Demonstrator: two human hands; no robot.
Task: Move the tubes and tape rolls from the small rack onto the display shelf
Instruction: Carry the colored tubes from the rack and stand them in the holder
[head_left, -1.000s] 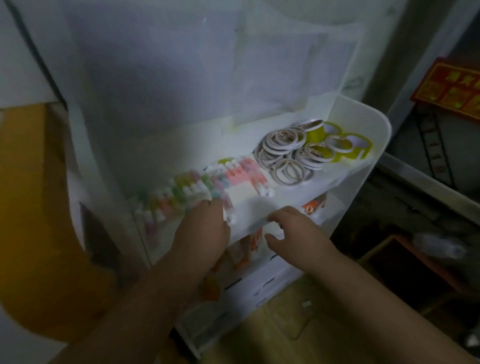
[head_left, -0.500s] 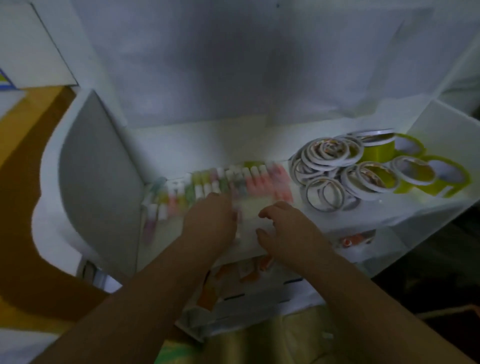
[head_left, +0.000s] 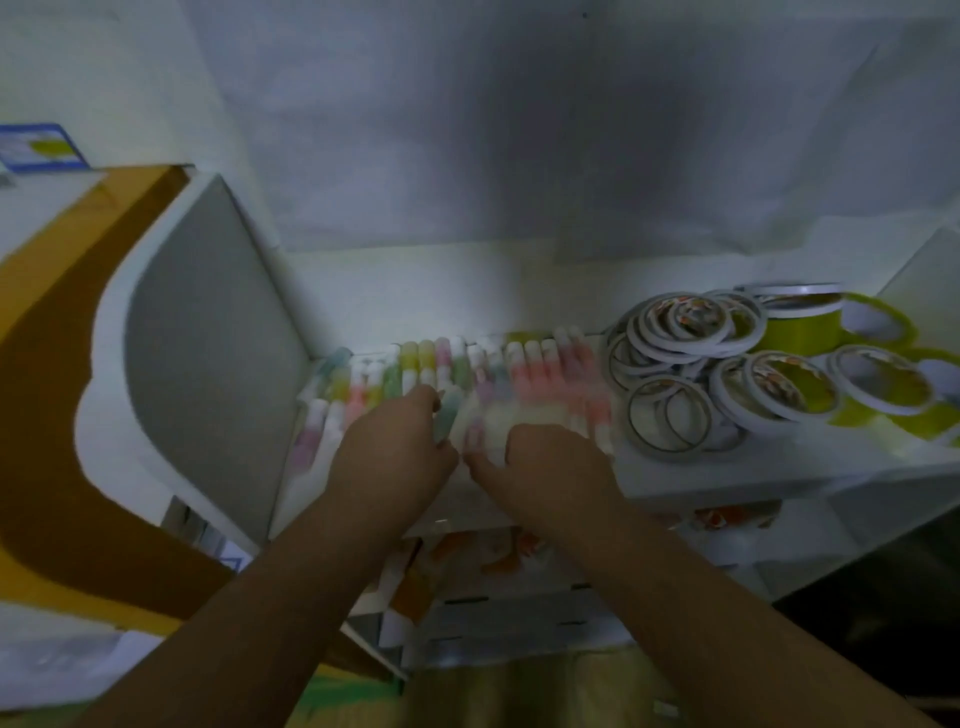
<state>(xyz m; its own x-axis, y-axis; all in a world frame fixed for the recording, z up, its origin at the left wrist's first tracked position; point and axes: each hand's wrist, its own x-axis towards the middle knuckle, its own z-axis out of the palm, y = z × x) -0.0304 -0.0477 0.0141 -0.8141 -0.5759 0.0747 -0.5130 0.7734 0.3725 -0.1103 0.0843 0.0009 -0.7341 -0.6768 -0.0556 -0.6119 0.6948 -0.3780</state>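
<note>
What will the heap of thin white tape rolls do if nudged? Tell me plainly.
The thin white tape rolls lie loosely stacked, overlapping and tilted, so a nudge would likely slide them apart. They look like narrow rings, probably light. One lifted onto its edge might roll along the white shelf.

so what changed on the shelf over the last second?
Mostly the head camera swung left, so the shelf looks more face-on. The left hand and right hand drew closer together at the front of the row of tubes; blur hides whether either grips a tube. The tubes stayed in their row, and the tape rolls stayed piled at the right.
</note>
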